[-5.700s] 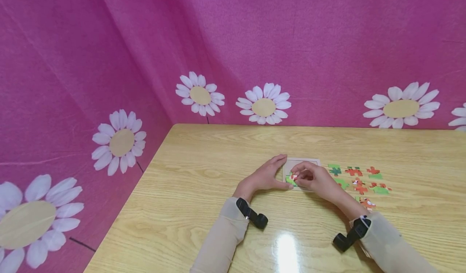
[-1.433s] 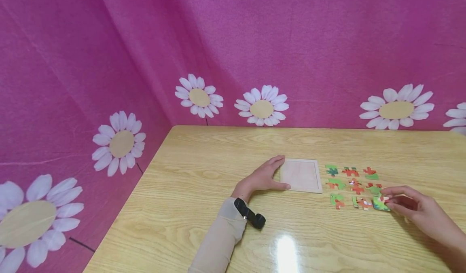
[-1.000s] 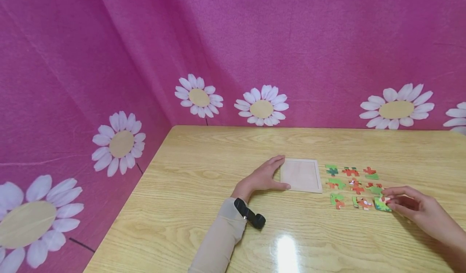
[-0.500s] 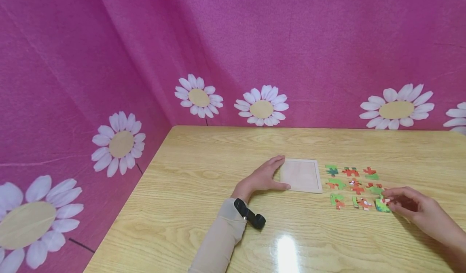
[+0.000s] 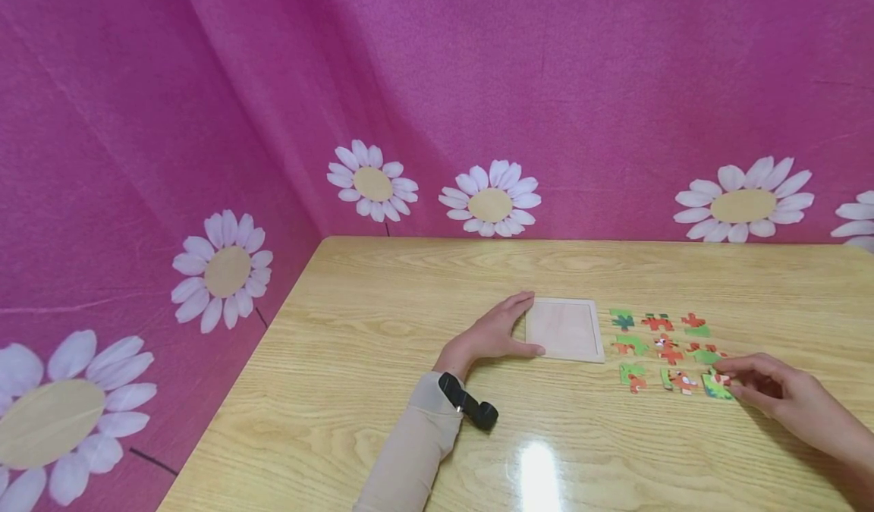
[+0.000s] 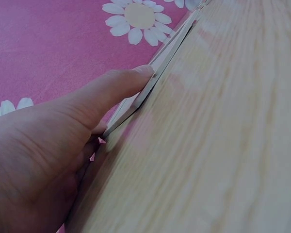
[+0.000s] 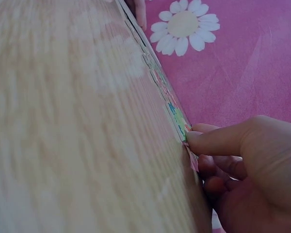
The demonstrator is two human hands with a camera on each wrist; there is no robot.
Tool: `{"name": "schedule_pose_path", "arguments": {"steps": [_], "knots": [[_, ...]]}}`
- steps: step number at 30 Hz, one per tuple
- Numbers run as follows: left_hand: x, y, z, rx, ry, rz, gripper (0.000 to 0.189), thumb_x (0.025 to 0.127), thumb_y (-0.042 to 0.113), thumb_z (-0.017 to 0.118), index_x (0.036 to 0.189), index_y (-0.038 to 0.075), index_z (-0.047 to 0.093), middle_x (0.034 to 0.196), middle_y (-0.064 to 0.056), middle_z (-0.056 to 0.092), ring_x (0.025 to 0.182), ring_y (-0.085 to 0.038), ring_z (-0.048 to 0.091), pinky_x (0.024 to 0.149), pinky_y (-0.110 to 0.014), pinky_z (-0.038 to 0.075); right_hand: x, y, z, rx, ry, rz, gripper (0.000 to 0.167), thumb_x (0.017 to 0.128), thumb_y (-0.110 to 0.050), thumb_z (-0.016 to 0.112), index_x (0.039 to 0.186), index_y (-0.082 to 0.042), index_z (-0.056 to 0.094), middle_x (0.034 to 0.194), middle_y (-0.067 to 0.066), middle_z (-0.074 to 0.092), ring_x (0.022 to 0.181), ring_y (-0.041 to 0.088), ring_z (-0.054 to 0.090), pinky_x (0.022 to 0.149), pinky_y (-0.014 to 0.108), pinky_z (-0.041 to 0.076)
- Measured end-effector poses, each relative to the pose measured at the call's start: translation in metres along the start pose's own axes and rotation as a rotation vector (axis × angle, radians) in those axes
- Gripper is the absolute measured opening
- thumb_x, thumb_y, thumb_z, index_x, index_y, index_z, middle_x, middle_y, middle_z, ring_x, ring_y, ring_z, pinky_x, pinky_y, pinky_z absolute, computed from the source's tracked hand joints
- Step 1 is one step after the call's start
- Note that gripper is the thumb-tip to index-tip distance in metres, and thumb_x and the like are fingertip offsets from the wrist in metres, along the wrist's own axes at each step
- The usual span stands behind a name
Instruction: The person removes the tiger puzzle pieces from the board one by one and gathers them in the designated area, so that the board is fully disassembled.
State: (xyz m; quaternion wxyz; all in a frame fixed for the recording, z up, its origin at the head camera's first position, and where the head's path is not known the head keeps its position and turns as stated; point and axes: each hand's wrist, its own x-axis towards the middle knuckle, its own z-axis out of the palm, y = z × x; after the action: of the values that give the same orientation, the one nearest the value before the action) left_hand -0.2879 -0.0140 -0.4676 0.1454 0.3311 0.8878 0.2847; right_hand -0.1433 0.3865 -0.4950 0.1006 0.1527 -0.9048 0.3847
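Observation:
In the head view, my left hand (image 5: 488, 334) grips the left side of a square wooden puzzle tray (image 5: 598, 331), thumb at the near corner and fingers at the far one. The left wrist view shows its thumb (image 6: 131, 81) against the tray's edge. No piece lies in the tray. To its right, several jigsaw pieces lie in three rows, including a red one (image 5: 657, 322) and an orange one with a white patch (image 5: 683, 381). At the near right corner, my right hand (image 5: 792, 402) pinches a green, red and white puzzle piece (image 5: 717, 387) by its right side, low at the tabletop.
The wood-grain table (image 5: 382, 307) extends around the tray and pieces. A magenta curtain with white daisies (image 5: 489, 205) hangs behind it and at the left. A black wrist strap camera (image 5: 471, 402) sits on the left forearm. Light glares on the near tabletop.
Earlier my right hand held the piece over the tray; it has moved right to the near row's end. Over the last second the piece shifted only slightly. The left hand has stayed on the tray.

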Motion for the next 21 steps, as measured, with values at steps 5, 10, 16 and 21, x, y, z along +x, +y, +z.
{"name": "schedule_pose_path", "arguments": {"steps": [5, 10, 16, 21], "knots": [[-0.0004, 0.0006, -0.0001, -0.002, -0.004, -0.002, 0.093, 0.085, 0.043, 0.073, 0.157, 0.014, 0.022, 0.165, 0.002, 0.019, 0.153, -0.016, 0.019, 0.126, -0.031, 0.02, 0.0, -0.0008, -0.0004, -0.007, -0.003, 0.004, 0.029, 0.087, 0.01, 0.064, 0.112, -0.006, 0.066, 0.1, -0.033, 0.057, 0.079, -0.009, 0.051, 0.061, 0.008, 0.042], [-0.0006, 0.0005, 0.0004, -0.014, -0.009, -0.012, 0.093, 0.085, 0.044, 0.073, 0.157, 0.015, 0.022, 0.165, 0.004, 0.018, 0.153, -0.015, 0.019, 0.126, -0.032, 0.02, -0.001, -0.0015, 0.0015, -0.007, 0.014, -0.005, 0.032, 0.085, 0.012, 0.064, 0.11, -0.008, 0.067, 0.099, -0.033, 0.056, 0.078, -0.01, 0.05, 0.06, 0.007, 0.04], [-0.0014, 0.0011, -0.0003, -0.005, -0.006, -0.011, 0.093, 0.084, 0.044, 0.073, 0.157, 0.015, 0.023, 0.165, 0.004, 0.019, 0.153, -0.016, 0.019, 0.126, -0.032, 0.021, 0.0002, -0.0013, 0.0019, -0.027, 0.008, -0.024, 0.03, 0.086, 0.012, 0.063, 0.111, -0.005, 0.066, 0.101, -0.034, 0.056, 0.085, -0.017, 0.051, 0.064, 0.003, 0.042], [-0.001, 0.0012, -0.0009, -0.001, -0.005, -0.005, 0.092, 0.085, 0.043, 0.073, 0.157, 0.014, 0.023, 0.165, 0.003, 0.019, 0.153, -0.016, 0.02, 0.126, -0.032, 0.021, 0.0015, 0.0, -0.0004, -0.013, 0.001, -0.037, 0.027, 0.088, 0.01, 0.062, 0.111, -0.004, 0.066, 0.103, -0.034, 0.059, 0.09, -0.019, 0.052, 0.066, 0.002, 0.044]]}}
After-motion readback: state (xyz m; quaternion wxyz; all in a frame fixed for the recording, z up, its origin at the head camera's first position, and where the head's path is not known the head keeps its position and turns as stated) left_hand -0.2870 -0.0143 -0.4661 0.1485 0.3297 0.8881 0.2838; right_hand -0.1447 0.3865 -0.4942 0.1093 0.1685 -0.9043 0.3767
